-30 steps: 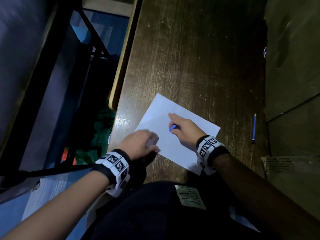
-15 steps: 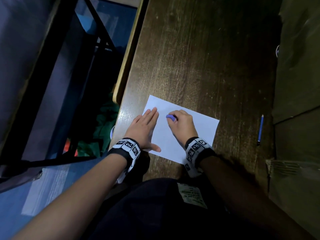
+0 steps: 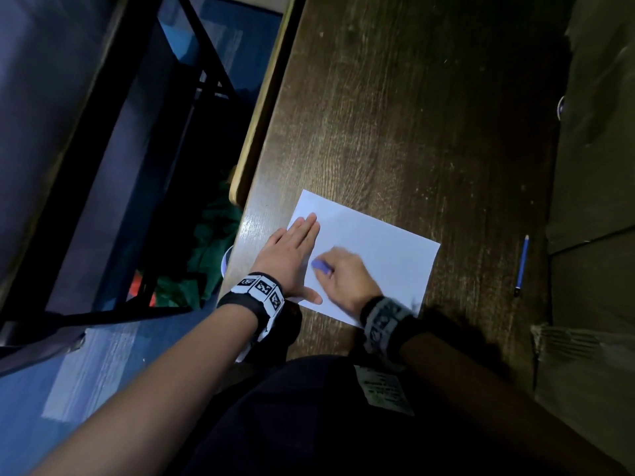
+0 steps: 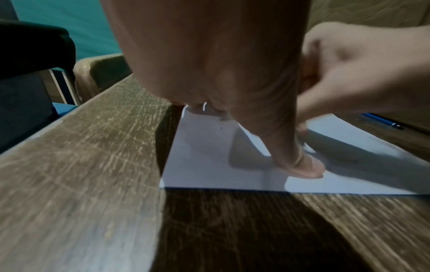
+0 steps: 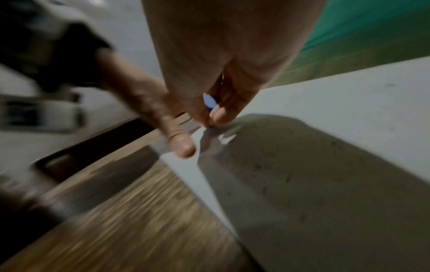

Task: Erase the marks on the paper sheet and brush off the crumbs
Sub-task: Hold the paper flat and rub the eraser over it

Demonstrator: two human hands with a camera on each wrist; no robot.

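Left hand (image 3: pixel 288 255) lies flat, fingers straight, pinning the paper sheet (image 3: pixel 385 249) near the surface's left edge. Right hand (image 3: pixel 347 276) pinches the blue eraser (image 3: pixel 321 266) against it. Best bet: short, light strokes, rubbing away from the pinning palm so nothing creases.

Table (image 3: pixel 412 125): dark wood, visible grain, scratched and worn, slight sheen nr the left edge; lighter wood trim along that edge. Paper sheet (image 3: pixel 388 249): white paper, matt, smooth, flat. Eraser (image 3: pixel 321 266): blue, matt, looks like rubber; blurred. Pencil (image 3: pixel 522 264): blue, glossy-ish coat, dark tip end. Wristbands (image 3: pixel 261 290): black cloth w/ white printed marker panels, matt. Chair frame (image 3: pixel 206 56): black, prob. metal, smooth.
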